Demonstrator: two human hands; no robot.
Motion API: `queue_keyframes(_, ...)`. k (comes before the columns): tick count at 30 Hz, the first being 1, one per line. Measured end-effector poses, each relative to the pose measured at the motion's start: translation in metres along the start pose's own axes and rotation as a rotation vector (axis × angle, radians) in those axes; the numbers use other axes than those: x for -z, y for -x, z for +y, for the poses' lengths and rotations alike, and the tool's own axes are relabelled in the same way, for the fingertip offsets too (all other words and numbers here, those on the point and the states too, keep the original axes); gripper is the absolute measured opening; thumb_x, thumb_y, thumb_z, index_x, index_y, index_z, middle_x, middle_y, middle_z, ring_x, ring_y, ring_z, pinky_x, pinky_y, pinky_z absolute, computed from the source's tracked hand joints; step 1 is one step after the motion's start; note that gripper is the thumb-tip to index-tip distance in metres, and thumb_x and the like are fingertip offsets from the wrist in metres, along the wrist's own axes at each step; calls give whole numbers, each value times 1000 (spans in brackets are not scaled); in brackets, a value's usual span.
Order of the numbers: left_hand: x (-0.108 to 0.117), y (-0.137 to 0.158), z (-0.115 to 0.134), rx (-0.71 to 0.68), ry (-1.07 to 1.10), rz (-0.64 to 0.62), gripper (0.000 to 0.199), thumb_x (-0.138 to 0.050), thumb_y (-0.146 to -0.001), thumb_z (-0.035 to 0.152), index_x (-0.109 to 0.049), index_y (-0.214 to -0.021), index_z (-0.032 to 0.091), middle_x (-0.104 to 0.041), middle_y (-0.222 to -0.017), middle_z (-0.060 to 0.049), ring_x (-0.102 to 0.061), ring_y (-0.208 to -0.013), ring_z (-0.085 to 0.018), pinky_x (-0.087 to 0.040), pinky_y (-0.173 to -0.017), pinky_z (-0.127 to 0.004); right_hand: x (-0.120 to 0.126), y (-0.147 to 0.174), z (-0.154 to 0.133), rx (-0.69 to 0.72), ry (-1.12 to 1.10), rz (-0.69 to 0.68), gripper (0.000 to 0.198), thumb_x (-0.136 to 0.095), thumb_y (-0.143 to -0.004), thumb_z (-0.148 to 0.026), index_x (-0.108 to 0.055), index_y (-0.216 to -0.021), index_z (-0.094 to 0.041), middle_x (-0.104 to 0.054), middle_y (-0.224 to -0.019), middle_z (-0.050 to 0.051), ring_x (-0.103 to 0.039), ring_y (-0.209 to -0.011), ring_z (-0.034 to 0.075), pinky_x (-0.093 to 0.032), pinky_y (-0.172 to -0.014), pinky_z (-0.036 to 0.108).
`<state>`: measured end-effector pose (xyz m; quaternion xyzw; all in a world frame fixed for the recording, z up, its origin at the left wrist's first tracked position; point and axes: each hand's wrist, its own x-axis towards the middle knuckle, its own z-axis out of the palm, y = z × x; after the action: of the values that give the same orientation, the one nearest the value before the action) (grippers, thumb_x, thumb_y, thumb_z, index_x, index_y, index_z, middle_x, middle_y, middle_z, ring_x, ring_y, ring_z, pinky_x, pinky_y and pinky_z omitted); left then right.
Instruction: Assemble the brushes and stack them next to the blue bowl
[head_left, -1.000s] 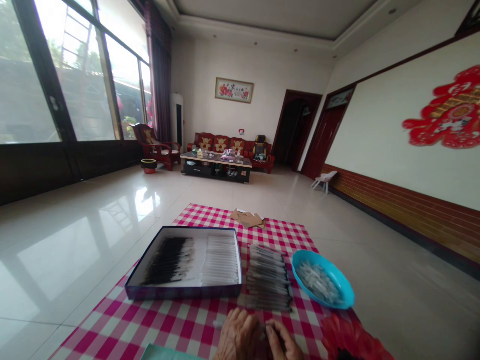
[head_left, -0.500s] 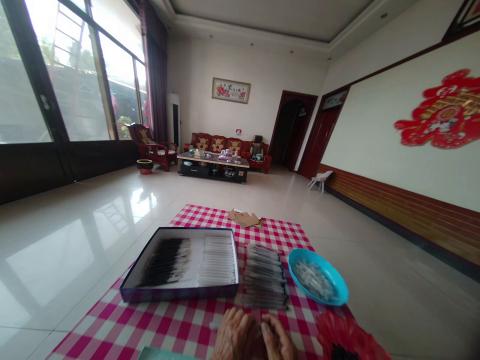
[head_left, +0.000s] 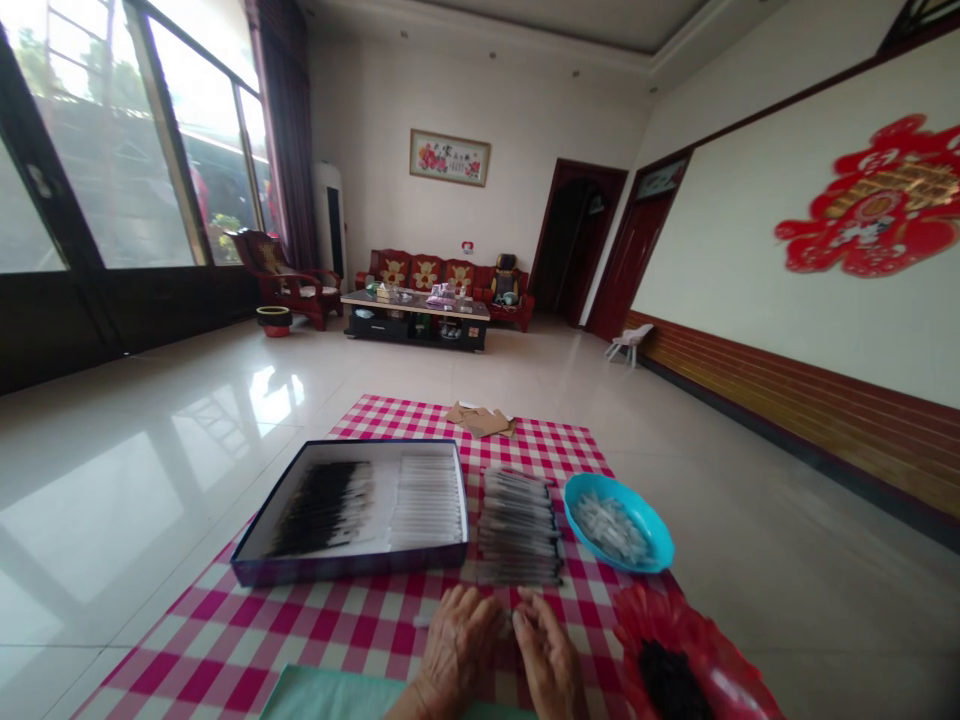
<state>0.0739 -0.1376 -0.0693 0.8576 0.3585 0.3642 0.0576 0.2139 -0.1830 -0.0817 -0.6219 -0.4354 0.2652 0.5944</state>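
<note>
My left hand (head_left: 457, 640) is closed around a slim translucent pen barrel (head_left: 421, 621), whose pale end sticks out to the left. Close beside it, my right hand (head_left: 546, 645) pinches at the other end, where a small clear part shows between the fingertips; its exact kind is hidden. Just beyond the hands lies a stack of clear pens with dark ends (head_left: 519, 530). To the left, a shallow dark-blue box (head_left: 247, 572) holds thin black pen parts (head_left: 322, 505) and a row of whitish clear tubes (head_left: 426, 500).
A blue bowl (head_left: 660, 535) of small clear pieces stands right of the pens. A red petal-edged bowl (head_left: 637, 610) with black pieces is nearer. Pale green material (head_left: 330, 690) lies at the front of the checked cloth (head_left: 180, 640); torn cardboard (head_left: 484, 421) lies at the back.
The view has shifted, so more of the red bowl and green material shows. Both hands stay together around the pen barrel, the fingers moving only slightly.
</note>
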Motion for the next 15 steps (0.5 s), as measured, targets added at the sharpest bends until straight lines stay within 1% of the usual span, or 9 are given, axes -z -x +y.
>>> queue_keyframes(2, 2, 0, 1, 13, 12, -50, 21, -38, -89, 17, -54, -77, 21, -55, -70, -1, -50, -67, -17, -39, -67, -30, 2, -1, -4, -21, 46, -15, 42, -59, -74, -51, -70, -94, -16, -73, -93, 11, -67, -88, 26, -55, -75, 28)
queue_keyframes(4, 3, -1, 2, 22, 14, -75, 20, -38, -89, 16, -55, -79, 22, -55, -72, -1, -50, -68, -17, -38, -67, -31, 4, -2, -9, -5, 75, -9, 38, -59, -74, -51, -72, -85, -16, -73, -88, 11, -68, -84, 26, -54, -75, 30)
queue_keyframes(7, 5, -2, 2, 24, 5, -88, 19, -39, -89, 17, -55, -83, 22, -56, -73, -1, -49, -68, -17, -38, -67, -31, 5, -1, -15, 34, 55, -24, 34, -62, -72, -47, -71, -82, -17, -73, -83, 9, -67, -79, 25, -54, -72, 30)
queue_keyframes(10, 4, -2, 2, 18, 3, -73, 18, -39, -90, 18, -56, -83, 22, -55, -73, -1, -50, -68, -17, -39, -68, -31, 7, -1, -18, 48, 18, -38, 29, -63, -72, -43, -70, -81, -17, -72, -78, 7, -66, -74, 22, -54, -68, 28)
queue_keyframes(12, 4, -1, 2, 17, 9, -44, 19, -38, -90, 17, -55, -84, 22, -55, -72, -1, -50, -68, -17, -39, -70, -31, 10, -2, -16, 34, -4, -25, 27, -63, -73, -42, -69, -82, -17, -71, -80, 6, -65, -76, 22, -53, -70, 27)
queue_keyframes(15, 2, 0, 1, 20, 18, -11, 20, -36, -91, 17, -55, -83, 21, -54, -71, -1, -51, -69, -17, -40, -72, -31, 12, -3, -9, -23, -25, -17, 28, -62, -75, -40, -68, -87, -16, -71, -86, 6, -64, -83, 22, -51, -74, 27)
